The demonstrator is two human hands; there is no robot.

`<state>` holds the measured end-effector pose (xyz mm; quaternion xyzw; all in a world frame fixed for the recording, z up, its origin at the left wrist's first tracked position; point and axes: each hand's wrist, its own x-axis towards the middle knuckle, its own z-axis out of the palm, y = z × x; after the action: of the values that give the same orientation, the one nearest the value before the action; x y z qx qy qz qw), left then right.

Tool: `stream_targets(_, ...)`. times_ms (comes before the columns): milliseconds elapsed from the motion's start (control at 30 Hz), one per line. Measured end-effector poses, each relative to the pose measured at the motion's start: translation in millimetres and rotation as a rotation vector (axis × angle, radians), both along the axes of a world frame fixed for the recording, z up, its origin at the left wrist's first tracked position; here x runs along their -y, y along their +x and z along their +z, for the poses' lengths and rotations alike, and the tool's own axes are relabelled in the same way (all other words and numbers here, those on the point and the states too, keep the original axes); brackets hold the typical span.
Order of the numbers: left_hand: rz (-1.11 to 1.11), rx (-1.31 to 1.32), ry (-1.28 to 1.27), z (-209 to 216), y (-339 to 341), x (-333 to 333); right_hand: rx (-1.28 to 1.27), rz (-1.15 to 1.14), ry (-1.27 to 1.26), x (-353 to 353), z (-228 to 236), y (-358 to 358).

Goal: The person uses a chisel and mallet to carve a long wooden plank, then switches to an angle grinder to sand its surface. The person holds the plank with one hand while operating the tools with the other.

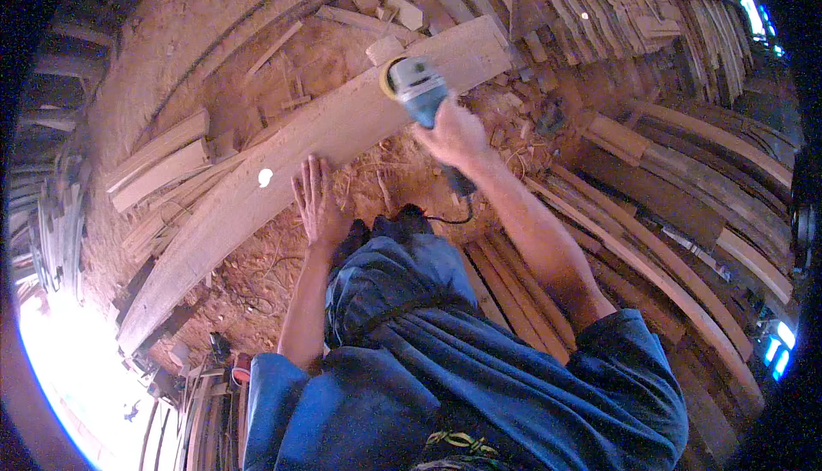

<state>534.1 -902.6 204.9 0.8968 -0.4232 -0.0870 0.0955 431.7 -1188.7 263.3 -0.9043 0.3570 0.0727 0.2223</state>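
Note:
A long, wide wooden plank (pixel 231 193) runs slantwise before me, from the lower left to the upper right. My right hand (pixel 456 134) is wrapped round the blue body of an angle grinder (pixel 421 94). The grinder's yellowish disc rests on or just over the plank's upper part; I cannot tell whether it touches. A dark cord trails from the tool's rear toward my feet. My left hand (pixel 319 205) lies flat at the plank's near edge, fingers stretched out and apart, holding nothing.
Short boards (pixel 163 158) lie beyond the plank at the left. Long boards (pixel 668 188) are piled at the right, with stacked slats (pixel 591 8) at the far right. Wood scraps and shavings cover the earthen floor (pixel 257 291). A wood block (pixel 384 50) sits against the plank's far edge.

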Motion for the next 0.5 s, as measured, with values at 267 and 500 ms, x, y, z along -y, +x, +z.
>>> stream_targets(267,0.242,0.055,0.069,-3.4,-2.6,-51.4,0.114,0.234,0.111,-90.3,11.0,33.1)
stream_targets(500,0.240,0.062,0.025,-7.4,-0.2,-52.3,-0.018,-0.102,0.050,15.3,11.2,-5.7)
